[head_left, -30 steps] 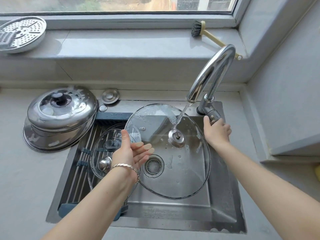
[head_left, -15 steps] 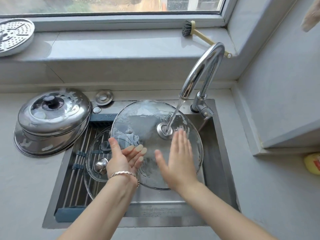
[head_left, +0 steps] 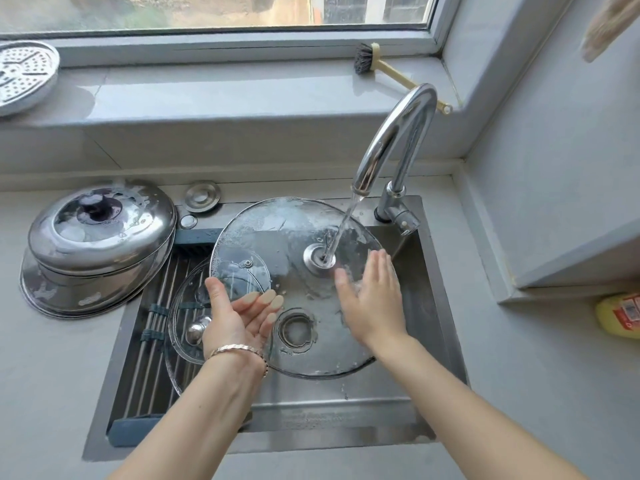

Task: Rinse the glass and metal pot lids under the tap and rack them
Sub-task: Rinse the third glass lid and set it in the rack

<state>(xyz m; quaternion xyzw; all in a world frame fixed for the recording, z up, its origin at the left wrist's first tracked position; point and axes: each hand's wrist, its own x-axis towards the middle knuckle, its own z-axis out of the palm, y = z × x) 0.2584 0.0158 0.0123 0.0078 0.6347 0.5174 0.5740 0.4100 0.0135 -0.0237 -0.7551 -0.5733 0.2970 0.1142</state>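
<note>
A large glass lid (head_left: 277, 233) is held tilted over the sink (head_left: 446, 306), underside up. Water from the chrome tap (head_left: 394, 136) falls on its metal centre. My left hand (head_left: 239, 317) holds the lid's left rim, thumb on top and fingers seen through the glass beneath. My right hand (head_left: 374, 299) lies flat on the wet glass with straight fingers, right of the centre. Smaller glass lids (head_left: 187, 306) lie on the roll-up rack (head_left: 152, 341) over the sink's left side. Soapy metal lids (head_left: 100, 233) sit stacked on the counter at left.
A perforated metal plate (head_left: 24, 74) and a dish brush (head_left: 381, 67) lie on the window sill. A sink plug (head_left: 202, 196) rests behind the sink. A yellow bottle (head_left: 620, 317) lies at the right edge under a shelf. The drain (head_left: 294, 329) shows through the glass.
My right hand left the tap handle and came onto the glass lid, then slid a little to the right. The lid tipped slightly under the running water.
</note>
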